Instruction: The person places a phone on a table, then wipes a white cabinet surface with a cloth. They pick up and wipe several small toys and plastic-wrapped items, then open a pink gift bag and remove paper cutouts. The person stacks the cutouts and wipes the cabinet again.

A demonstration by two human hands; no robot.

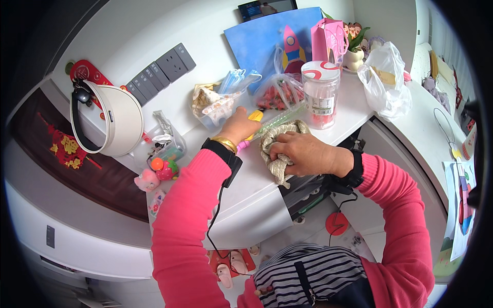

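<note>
My right hand (308,154) grips a crumpled beige knitted cloth (275,142) near the front edge of the white countertop (246,184). To its left, my left hand (240,125) is at a yellow-handled tool (255,117), probably a utility knife; its fingers are partly hidden, so whether it holds the tool is unclear. A pink object (243,145) lies just below that hand. Behind the cloth lies a clear green-tinted plastic strip (283,120). A clear plastic bin (215,119) with face masks stands behind my left hand.
A lidded clear jar (321,96), a bag of red items (279,94), a pink gift bag (327,40) and a white plastic bag (387,84) stand behind. At left are a white sun visor (115,119), a clear container (169,142) and plush trinkets (147,180).
</note>
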